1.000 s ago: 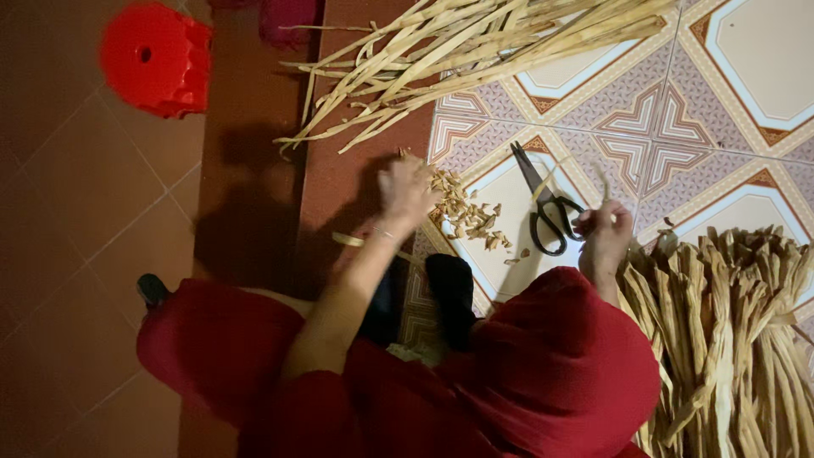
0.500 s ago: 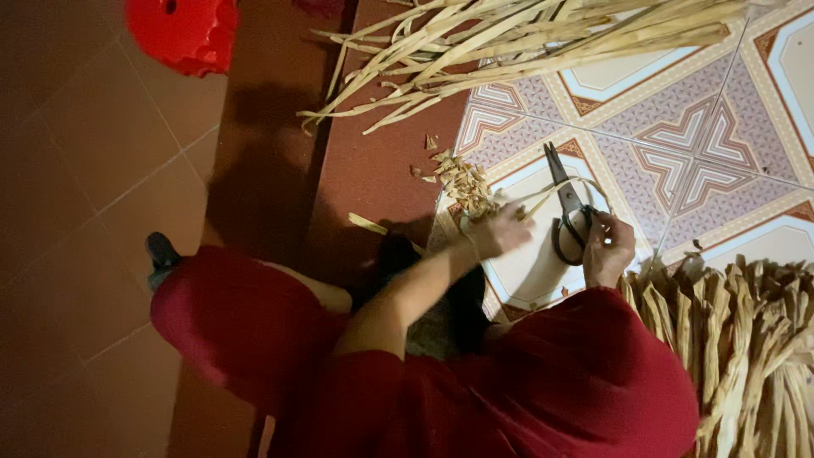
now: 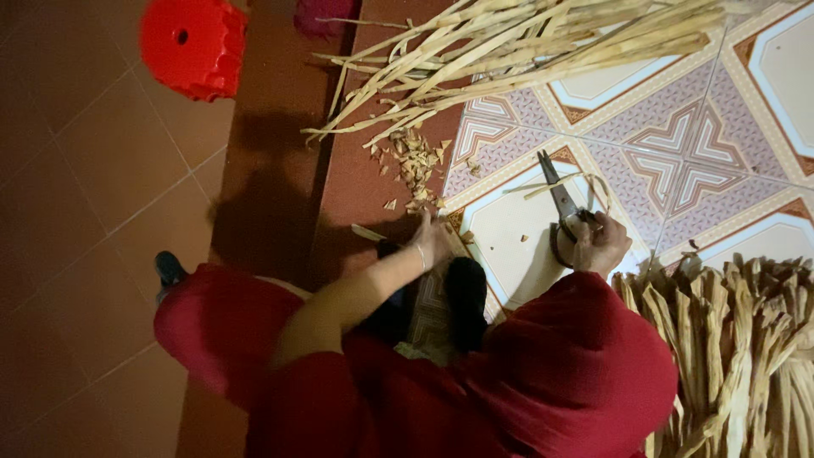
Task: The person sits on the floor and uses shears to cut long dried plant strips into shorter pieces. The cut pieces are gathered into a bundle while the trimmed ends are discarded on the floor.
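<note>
Black-handled scissors (image 3: 563,212) in the right hand (image 3: 602,244); blades closed, pointing away.

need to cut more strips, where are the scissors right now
In the head view the scissors lie right of centre on the patterned tile floor, handles under the right hand, blades pointing toward the long strips.

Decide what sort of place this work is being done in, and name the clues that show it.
Probably the floor of a home or small craft workspace. The person sits low on a patterned tiled floor, a red plastic stool stands nearby, and dried plant strips lie heaped around.
</note>
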